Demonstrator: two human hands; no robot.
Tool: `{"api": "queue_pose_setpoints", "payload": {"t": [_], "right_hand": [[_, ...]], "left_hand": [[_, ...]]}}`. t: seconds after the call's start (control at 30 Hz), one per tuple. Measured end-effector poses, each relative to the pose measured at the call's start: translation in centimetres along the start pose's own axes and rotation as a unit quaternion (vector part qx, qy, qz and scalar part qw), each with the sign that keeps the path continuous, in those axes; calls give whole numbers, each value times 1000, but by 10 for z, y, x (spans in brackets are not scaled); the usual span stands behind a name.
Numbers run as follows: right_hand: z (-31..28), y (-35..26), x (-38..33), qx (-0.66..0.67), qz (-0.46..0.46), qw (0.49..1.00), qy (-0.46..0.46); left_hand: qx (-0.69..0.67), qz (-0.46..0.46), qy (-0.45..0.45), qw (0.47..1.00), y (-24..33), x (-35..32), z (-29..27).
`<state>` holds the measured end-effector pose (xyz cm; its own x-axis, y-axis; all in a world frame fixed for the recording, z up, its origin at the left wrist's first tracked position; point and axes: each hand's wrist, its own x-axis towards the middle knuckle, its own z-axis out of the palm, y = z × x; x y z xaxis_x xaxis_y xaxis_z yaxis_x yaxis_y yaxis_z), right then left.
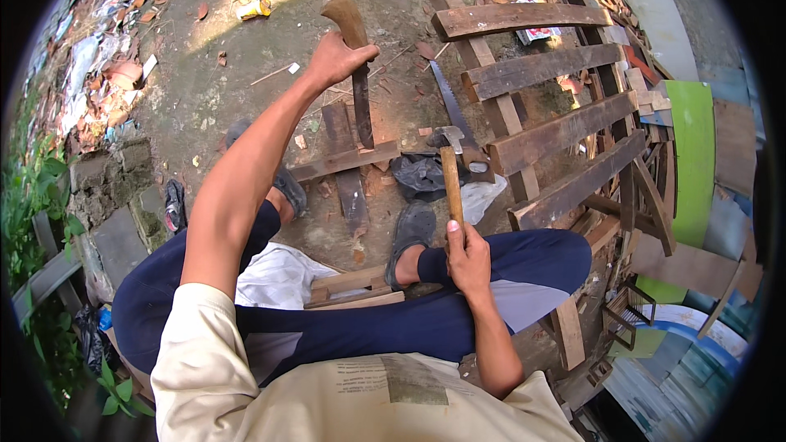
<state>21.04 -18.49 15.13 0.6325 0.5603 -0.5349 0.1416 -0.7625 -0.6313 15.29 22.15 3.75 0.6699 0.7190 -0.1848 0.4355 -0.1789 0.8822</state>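
My left hand (334, 59), reached out ahead, is closed around a machete-like tool with a curved wooden handle (347, 18). Its dark narrow blade (361, 106) points down, and the tip meets a wooden slat (332, 166) on the ground. That slat lies across another dark board (350, 196). Close to my right thigh, my right hand (468, 260) grips a claw hammer by its wooden handle (451, 184); the metal head (445, 137) is up and away from me. A black plastic bag (420, 178) lies near the hammer head.
A slatted wooden frame (565, 119) leans at the right. Beside it lies a handsaw (452, 102). Wooden pieces (356, 282) and white cloth (278, 274) lie before me. Broken blocks (115, 180) stand left, near scattered rubbish (98, 69). A green panel (690, 164) stands far right.
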Motion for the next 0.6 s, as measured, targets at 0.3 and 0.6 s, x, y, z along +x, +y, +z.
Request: {"api": "queue_pose_setpoints", "payload": {"t": [0.3,0.6], "right_hand": [[-1,-2,-7,97,-76,992,17],[-17,-41,-36,129,-100,987,-5]], "left_hand": [[19,10,3,1000,46,-78,1],[45,138,12,989,45,-127,12]]}}
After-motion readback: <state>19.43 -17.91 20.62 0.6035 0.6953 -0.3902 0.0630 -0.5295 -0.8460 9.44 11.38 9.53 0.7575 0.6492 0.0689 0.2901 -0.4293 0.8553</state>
